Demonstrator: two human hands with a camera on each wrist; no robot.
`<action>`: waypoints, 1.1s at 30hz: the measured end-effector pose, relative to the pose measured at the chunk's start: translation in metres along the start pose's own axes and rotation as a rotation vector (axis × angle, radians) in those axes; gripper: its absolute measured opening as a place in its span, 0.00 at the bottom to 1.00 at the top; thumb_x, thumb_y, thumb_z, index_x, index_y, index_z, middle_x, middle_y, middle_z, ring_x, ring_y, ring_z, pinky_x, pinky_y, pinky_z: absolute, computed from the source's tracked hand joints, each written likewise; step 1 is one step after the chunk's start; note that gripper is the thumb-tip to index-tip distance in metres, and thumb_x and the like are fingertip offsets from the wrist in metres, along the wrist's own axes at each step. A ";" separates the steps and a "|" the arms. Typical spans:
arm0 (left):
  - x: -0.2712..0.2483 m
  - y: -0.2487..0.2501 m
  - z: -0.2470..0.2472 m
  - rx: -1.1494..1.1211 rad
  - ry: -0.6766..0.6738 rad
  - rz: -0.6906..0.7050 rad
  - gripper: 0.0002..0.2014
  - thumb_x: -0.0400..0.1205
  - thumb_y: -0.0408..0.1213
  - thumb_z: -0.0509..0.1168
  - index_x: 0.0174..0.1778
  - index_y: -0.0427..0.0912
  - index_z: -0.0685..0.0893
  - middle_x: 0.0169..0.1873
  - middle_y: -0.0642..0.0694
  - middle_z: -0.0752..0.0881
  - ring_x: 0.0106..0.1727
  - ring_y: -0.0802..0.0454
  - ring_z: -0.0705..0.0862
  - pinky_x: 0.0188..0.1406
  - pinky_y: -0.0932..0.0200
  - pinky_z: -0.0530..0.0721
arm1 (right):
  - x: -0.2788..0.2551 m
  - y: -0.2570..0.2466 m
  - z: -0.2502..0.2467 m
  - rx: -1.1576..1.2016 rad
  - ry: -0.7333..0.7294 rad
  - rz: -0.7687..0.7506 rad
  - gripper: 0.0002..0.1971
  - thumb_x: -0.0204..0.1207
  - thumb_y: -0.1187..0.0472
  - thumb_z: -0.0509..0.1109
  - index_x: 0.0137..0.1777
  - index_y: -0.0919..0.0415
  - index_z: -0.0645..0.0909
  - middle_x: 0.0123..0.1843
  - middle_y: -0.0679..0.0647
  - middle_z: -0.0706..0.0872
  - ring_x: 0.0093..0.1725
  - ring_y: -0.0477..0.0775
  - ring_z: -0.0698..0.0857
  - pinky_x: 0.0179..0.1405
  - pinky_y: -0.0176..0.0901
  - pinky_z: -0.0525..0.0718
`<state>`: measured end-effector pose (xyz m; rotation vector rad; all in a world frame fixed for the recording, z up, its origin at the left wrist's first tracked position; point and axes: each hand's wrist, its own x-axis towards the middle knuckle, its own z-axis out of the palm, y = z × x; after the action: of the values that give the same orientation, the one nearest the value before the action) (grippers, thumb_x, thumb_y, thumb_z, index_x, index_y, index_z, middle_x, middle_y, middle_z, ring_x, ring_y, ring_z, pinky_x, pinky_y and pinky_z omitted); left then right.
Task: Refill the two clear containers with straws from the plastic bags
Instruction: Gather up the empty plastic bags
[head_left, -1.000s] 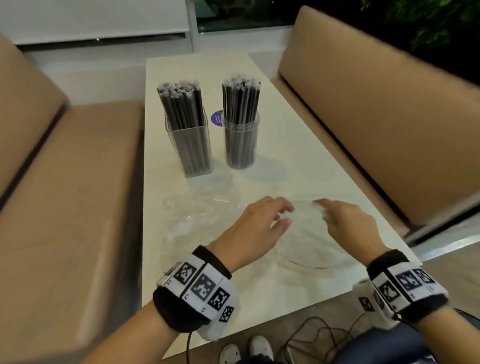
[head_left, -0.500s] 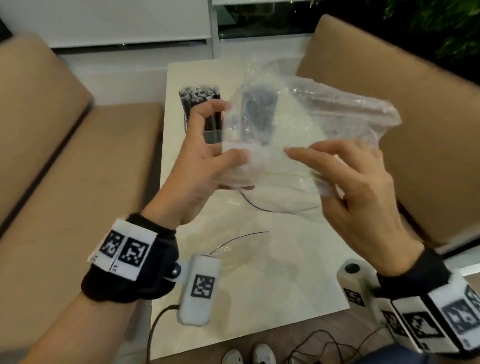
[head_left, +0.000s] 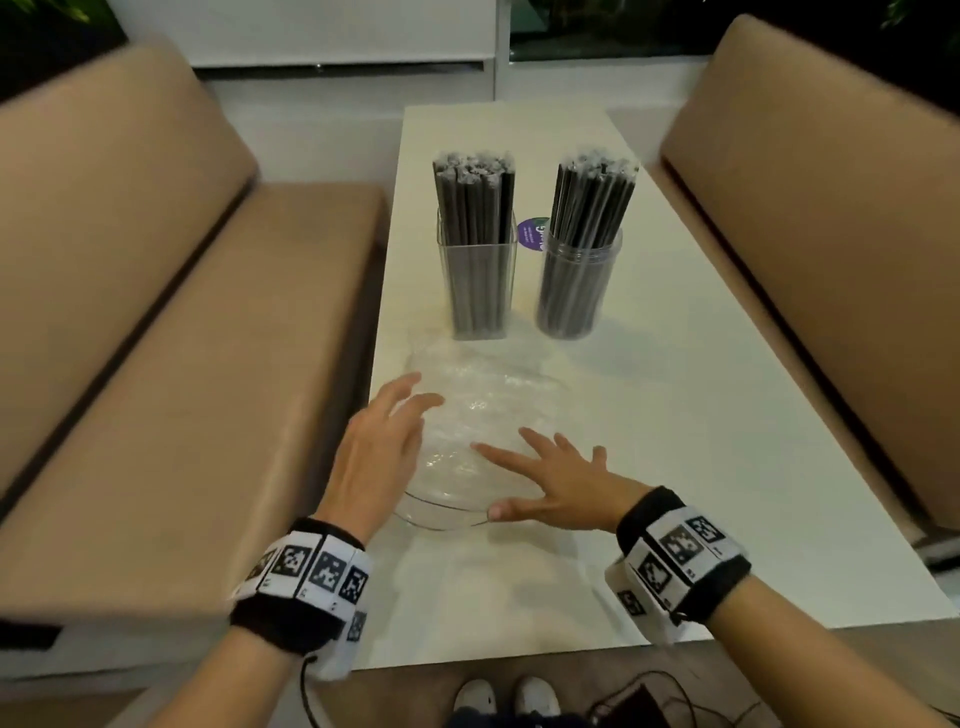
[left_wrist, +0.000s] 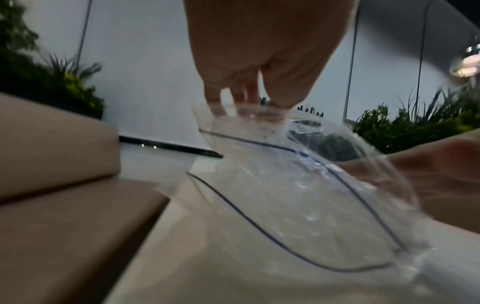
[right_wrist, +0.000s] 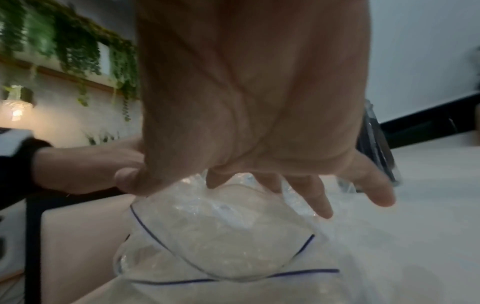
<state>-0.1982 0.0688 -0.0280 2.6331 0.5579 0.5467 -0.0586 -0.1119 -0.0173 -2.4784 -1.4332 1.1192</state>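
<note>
Both hands, left (head_left: 382, 449) and right (head_left: 558, 486), lie spread-fingered on crumpled clear bags (head_left: 467, 415), edges indistinct.

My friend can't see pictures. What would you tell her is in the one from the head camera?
Two hands, the left hand and the right hand, lie open on empty clear plastic bags on a white table. Behind the bags stand a square container and a round container, both packed with dark straws. Tan benches flank the table.

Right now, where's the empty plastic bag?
In the head view the plastic bag lies crumpled on the table near its left edge, between the left hand and right hand, in front of the two straw-filled containers.
</note>
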 end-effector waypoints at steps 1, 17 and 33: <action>-0.004 0.002 0.005 0.003 -0.118 -0.015 0.20 0.86 0.34 0.64 0.75 0.52 0.78 0.82 0.43 0.70 0.80 0.42 0.72 0.75 0.35 0.74 | 0.002 0.002 0.000 0.053 0.029 -0.009 0.35 0.70 0.23 0.56 0.77 0.18 0.48 0.89 0.54 0.48 0.87 0.66 0.47 0.77 0.80 0.44; -0.029 0.021 0.047 0.255 -0.236 -0.134 0.36 0.76 0.39 0.74 0.81 0.50 0.69 0.78 0.39 0.72 0.76 0.38 0.75 0.67 0.32 0.68 | 0.039 -0.013 -0.010 1.123 0.526 0.151 0.18 0.73 0.66 0.70 0.64 0.61 0.84 0.50 0.62 0.90 0.45 0.58 0.88 0.45 0.51 0.88; 0.039 0.064 -0.036 -0.162 0.542 -0.095 0.03 0.83 0.32 0.66 0.48 0.44 0.80 0.32 0.49 0.78 0.30 0.53 0.71 0.31 0.50 0.78 | -0.021 0.009 -0.073 0.480 0.765 -0.135 0.13 0.82 0.51 0.62 0.56 0.56 0.85 0.48 0.44 0.86 0.51 0.52 0.83 0.45 0.30 0.77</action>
<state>-0.1626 0.0432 0.0426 2.2815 0.7518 1.2315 -0.0134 -0.1129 0.0444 -2.0607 -0.9402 0.3392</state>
